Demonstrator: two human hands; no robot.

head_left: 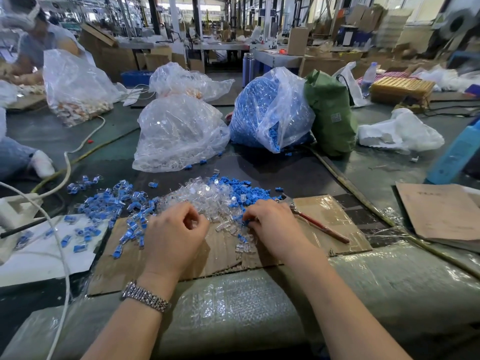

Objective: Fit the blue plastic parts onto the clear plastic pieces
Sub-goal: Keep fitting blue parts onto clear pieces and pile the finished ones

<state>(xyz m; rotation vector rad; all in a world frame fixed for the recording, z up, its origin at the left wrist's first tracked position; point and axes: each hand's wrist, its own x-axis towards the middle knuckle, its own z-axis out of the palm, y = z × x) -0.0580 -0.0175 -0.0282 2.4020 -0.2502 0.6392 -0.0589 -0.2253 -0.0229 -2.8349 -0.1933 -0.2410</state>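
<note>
Both forearms reach forward — left grip (176,229) with fingers curled, right grip (270,224) curled, knuckles up.

A red-handled tool (315,222) lies on taped cardboard (335,216) at a factory workbench, beside a green bag (330,113), a blue bottle (457,154) and white cables (65,162).

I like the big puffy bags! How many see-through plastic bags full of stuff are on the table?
4: bag of blue parts at center right, bag of clear pieces beside it, one bag behind, one far left. More may be hidden.
</note>
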